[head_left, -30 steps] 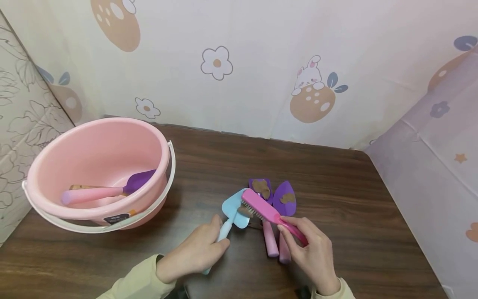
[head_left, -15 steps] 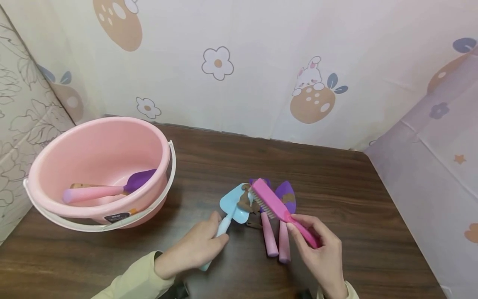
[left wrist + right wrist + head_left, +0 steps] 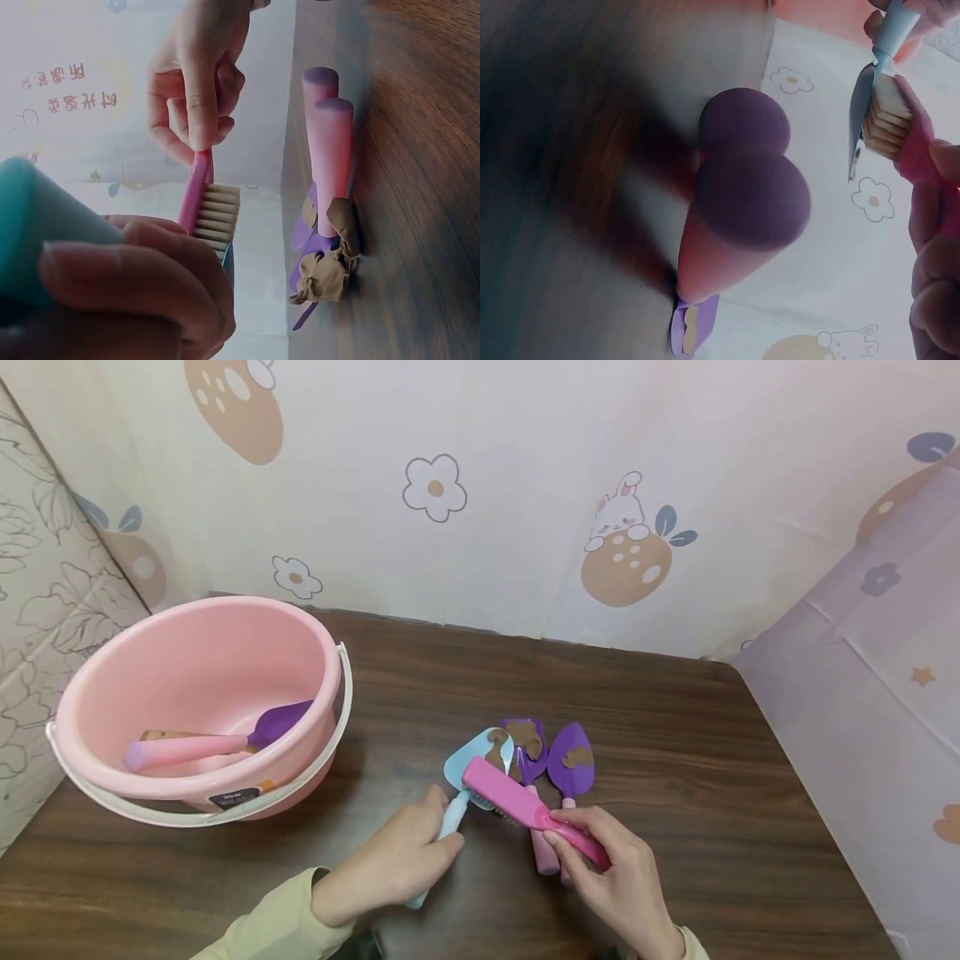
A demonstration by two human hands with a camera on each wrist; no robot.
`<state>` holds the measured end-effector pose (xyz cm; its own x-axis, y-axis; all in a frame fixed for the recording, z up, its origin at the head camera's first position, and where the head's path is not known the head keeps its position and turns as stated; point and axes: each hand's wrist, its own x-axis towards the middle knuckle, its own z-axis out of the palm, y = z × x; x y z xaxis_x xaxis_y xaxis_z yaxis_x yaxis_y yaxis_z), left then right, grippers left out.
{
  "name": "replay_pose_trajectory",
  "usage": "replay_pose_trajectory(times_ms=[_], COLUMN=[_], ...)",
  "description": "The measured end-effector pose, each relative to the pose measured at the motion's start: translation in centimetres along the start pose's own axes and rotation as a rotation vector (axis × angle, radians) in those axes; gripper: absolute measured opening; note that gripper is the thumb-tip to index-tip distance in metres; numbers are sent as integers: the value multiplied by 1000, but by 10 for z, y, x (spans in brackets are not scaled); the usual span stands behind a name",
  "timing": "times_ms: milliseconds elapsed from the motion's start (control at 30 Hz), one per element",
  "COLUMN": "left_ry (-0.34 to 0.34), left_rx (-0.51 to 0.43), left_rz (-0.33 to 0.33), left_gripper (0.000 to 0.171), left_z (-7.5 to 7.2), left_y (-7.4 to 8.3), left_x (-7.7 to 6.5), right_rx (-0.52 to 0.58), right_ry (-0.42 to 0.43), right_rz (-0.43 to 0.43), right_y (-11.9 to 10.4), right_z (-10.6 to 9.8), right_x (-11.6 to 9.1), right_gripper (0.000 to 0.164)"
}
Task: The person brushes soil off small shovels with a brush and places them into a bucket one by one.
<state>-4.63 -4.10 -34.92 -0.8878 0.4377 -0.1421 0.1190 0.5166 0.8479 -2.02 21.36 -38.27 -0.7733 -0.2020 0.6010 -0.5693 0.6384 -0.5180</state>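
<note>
My left hand (image 3: 393, 856) grips the handle of a light blue garden trowel (image 3: 459, 766), its blade tilted upward over the table. Brown, clay-like smears (image 3: 497, 745) mark that blade. In my right hand (image 3: 618, 877) is a pink scrubbing brush (image 3: 510, 793), pinched by its handle between thumb and fingers. Its pale bristles (image 3: 886, 124) press against the blade near the neck, as the right wrist view shows. Beneath and right of the brush lie two purple trowels (image 3: 558, 764) with pink handles (image 3: 334, 157); brown patches (image 3: 324, 274) stick to their blades.
A pink bucket (image 3: 71, 727) with a white handle stands at the left. Inside it lie a purple trowel with a pink handle (image 3: 187, 750) and a wooden-looking stick. A patterned curtain (image 3: 510, 568) hangs behind the dark wooden table (image 3: 675, 718).
The brush swung right off the blue blade, then came back left and lower, onto the blade near the handle. The left hand and trowel shifted only slightly.
</note>
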Motion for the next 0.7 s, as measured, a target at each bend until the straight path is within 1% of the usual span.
replay_pose_trajectory(times_ms=[100,167,233,300,400,467,533,700], left_ry=[-3,-16,-36,-49,-55,-47,-48,-48], left_rx=[9,15,21,25,25,22,23,30], left_rz=[7,4,0,8,13,20,12,6], left_gripper=[16,16,16,15,14,14,14,14], left_z=[1,1,1,1,-1,-3,-3,-2], left_y=[0,-1,-1,-2,-1,-1,0,-1], left_x=[-1,-1,-3,-5,-8,-8,-8,-6], right_rx=[-78,-140,-201,-271,-336,-352,-335,-313], right_ry=[-7,12,53,113,194,217,222,208], right_rz=[12,25,41,59,112,158,194,213], right_y=[1,4,9,16,25,28,28,26], right_z=[-1,-3,-6,-12,-19,-22,-23,-21], right_x=[1,3,5,8,10,10,9,6], right_gripper=[36,33,30,28,28,28,29,29])
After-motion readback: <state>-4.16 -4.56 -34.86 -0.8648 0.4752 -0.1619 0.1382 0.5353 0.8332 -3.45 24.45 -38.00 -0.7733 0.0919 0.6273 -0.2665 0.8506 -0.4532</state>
